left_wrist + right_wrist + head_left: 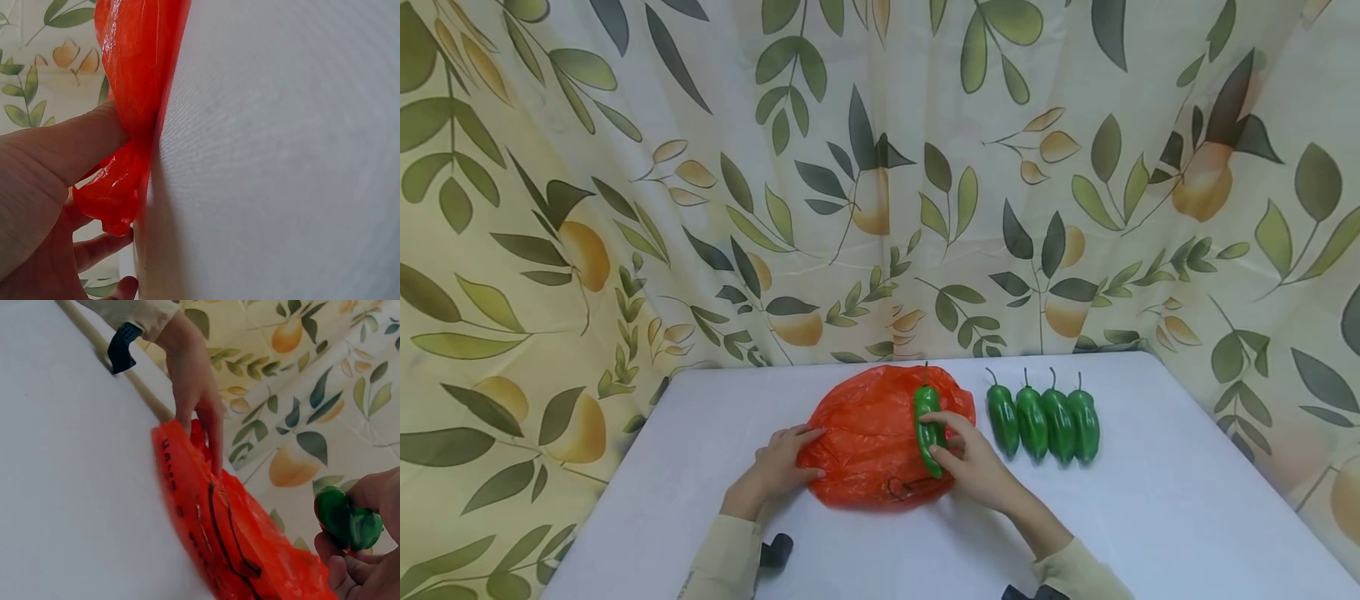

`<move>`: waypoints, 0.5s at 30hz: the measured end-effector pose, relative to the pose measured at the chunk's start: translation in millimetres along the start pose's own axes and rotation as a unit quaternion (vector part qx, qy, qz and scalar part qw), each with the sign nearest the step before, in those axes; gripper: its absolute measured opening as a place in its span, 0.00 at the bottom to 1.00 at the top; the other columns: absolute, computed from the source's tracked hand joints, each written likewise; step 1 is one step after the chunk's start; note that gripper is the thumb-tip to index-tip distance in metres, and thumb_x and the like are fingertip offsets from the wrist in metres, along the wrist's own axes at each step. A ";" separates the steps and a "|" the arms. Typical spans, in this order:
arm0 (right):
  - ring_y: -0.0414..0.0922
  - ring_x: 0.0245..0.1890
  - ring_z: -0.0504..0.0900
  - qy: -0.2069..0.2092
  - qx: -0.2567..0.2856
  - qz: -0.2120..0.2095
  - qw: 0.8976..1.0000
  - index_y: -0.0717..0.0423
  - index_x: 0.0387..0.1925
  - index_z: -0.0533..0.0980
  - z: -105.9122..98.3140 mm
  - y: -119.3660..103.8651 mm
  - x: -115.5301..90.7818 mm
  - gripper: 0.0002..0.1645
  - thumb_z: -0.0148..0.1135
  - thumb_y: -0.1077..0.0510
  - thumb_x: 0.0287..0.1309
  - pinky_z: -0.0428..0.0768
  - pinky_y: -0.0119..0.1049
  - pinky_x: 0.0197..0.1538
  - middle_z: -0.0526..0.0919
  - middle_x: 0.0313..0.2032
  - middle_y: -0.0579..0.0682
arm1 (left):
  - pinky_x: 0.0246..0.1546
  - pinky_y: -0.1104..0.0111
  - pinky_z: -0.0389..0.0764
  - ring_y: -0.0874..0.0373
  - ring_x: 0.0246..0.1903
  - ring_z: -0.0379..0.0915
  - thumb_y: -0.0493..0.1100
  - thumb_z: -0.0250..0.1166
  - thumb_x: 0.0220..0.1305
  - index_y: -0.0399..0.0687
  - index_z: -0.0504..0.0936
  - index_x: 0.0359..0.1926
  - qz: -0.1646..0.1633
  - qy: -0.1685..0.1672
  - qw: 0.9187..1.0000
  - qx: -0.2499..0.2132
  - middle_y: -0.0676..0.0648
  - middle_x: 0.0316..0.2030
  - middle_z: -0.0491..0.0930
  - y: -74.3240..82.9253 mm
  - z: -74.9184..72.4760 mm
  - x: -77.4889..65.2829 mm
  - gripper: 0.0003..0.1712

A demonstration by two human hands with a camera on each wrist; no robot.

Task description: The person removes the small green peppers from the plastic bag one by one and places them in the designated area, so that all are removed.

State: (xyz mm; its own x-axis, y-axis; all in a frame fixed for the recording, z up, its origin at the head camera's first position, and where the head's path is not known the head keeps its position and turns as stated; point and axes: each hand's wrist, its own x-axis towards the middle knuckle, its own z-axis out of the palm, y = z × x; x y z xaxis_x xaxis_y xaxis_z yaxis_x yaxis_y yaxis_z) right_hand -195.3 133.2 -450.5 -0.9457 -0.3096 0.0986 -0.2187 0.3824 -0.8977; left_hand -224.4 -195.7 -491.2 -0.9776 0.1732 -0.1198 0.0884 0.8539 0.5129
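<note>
A crumpled red plastic bag point(865, 417) with black printing lies on the white table. My left hand point(782, 462) grips the bag's left edge; in the left wrist view a fold of the red plastic point(134, 81) sits between thumb and fingers. Over the bag's right part, my right hand point(973, 467) holds a glossy green chili pepper point(927, 417), its thin stem pointing away from me. The right wrist view shows the blunt end of this pepper point(347, 519) between thumb and fingers. Inside the bag, nothing can be made out.
Several like green peppers point(1032, 425) lie side by side in a row to the right of the bag, stems toward the back. A leaf-and-fruit patterned curtain point(880, 208) hangs behind and around the white table point(1157, 500). Black straps point(777, 550) are at the wrists.
</note>
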 end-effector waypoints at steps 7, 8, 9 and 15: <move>0.51 0.50 0.79 0.015 -0.012 -0.002 1.000 0.45 0.64 0.73 -12.6 -2.9 -3.8 0.24 0.59 0.62 0.69 0.87 0.40 0.44 0.71 0.66 0.58 | 0.65 0.32 0.63 0.40 0.71 0.58 0.52 0.76 0.57 0.58 0.73 0.71 0.002 0.001 1.000 0.004 0.43 0.71 0.68 0.4 -0.6 1.2 0.41; 0.51 0.48 0.79 0.015 -0.013 -0.006 1.000 0.45 0.64 0.73 -14.1 -2.6 -4.2 0.23 0.59 0.62 0.69 0.87 0.39 0.42 0.71 0.66 0.58 | 0.65 0.32 0.63 0.40 0.71 0.58 0.51 0.76 0.56 0.58 0.73 0.71 0.002 0.001 1.000 0.004 0.43 0.71 0.68 0.1 -0.6 1.2 0.41; 0.50 0.46 0.79 0.016 -0.013 -0.009 1.000 0.45 0.64 0.73 -15.6 -2.3 -4.7 0.23 0.59 0.62 0.69 0.87 0.37 0.41 0.71 0.66 0.58 | 0.65 0.32 0.63 0.40 0.71 0.58 0.51 0.76 0.56 0.58 0.73 0.71 0.001 0.001 1.000 0.005 0.43 0.71 0.68 0.1 -1.0 1.1 0.41; 0.48 0.41 0.80 0.031 -0.022 -0.034 0.999 0.49 0.63 0.73 -23.8 0.9 -8.7 0.23 0.59 0.63 0.69 0.84 0.34 0.37 0.70 0.66 0.61 | 0.65 0.32 0.63 0.40 0.71 0.58 0.51 0.76 0.57 0.58 0.72 0.71 -0.001 -0.002 1.000 0.002 0.43 0.71 0.68 0.5 -1.4 0.3 0.41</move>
State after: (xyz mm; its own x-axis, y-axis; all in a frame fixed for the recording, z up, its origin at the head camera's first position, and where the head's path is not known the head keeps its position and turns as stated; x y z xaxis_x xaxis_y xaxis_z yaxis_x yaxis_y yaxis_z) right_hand -193.0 156.9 -441.9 -0.9414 -0.2820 0.1853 -0.2909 0.4002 -0.8690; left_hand -225.0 -195.9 -489.7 -0.9769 0.1738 -0.1246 0.0875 0.8564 0.5089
